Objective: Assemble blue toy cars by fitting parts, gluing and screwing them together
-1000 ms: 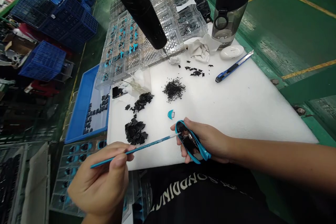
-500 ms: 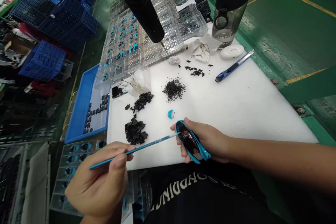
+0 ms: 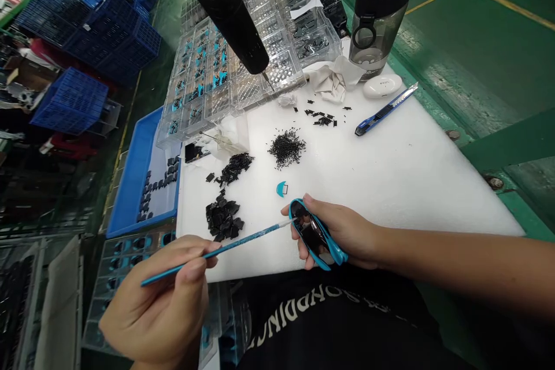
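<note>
My left hand (image 3: 165, 295) pinches a thin blue brush (image 3: 243, 241) between thumb and fingers. Its pale tip touches, or almost touches, the upper end of a turquoise-rimmed shell with a glossy black face (image 3: 315, 237). That shell lies in my right hand (image 3: 338, 222), thumb along its top edge and fingertips curled round beneath. Just beyond it on the white foam board (image 3: 390, 185) is a small turquoise piece with a black outline (image 3: 282, 189). Farther off sits a heap of tiny black bits (image 3: 287, 148). Flat black pieces (image 3: 223, 217) are piled beyond the brush.
A black electric screwdriver (image 3: 234, 23) hangs over clear compartment boxes (image 3: 243, 69). A blue utility knife (image 3: 385, 110), a white oval case (image 3: 382, 86) and a drinking bottle (image 3: 381, 17) occupy the right back. Left of the board is a blue tray (image 3: 125, 185).
My left hand has shifted slightly left, with the brush's rear end a little lower. The brush tip and the shell in my right hand stay nearly in place.
</note>
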The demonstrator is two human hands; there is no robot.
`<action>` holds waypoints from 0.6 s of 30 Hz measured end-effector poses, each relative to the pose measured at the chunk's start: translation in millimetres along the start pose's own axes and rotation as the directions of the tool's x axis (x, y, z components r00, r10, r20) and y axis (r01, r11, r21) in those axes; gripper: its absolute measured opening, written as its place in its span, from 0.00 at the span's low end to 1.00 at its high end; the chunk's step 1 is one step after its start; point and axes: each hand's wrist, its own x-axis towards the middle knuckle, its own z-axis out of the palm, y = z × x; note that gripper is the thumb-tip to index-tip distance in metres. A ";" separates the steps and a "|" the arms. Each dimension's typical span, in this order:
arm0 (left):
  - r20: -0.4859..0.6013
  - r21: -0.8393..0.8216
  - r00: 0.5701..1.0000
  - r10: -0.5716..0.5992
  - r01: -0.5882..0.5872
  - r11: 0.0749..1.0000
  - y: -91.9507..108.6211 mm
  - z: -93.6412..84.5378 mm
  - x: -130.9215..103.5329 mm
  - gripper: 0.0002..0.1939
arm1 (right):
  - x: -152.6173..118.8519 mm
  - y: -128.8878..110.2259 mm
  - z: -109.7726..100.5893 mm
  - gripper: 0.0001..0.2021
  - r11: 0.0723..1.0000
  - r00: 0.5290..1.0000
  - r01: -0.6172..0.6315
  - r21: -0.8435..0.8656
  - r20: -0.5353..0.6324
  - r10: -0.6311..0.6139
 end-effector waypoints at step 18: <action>0.015 0.081 1.000 0.002 -0.003 0.997 1.5 -0.9 -1.8 0.09 | -0.5 -1.0 -0.3 0.21 1.000 1.000 -0.006 0.005 -0.002 0.006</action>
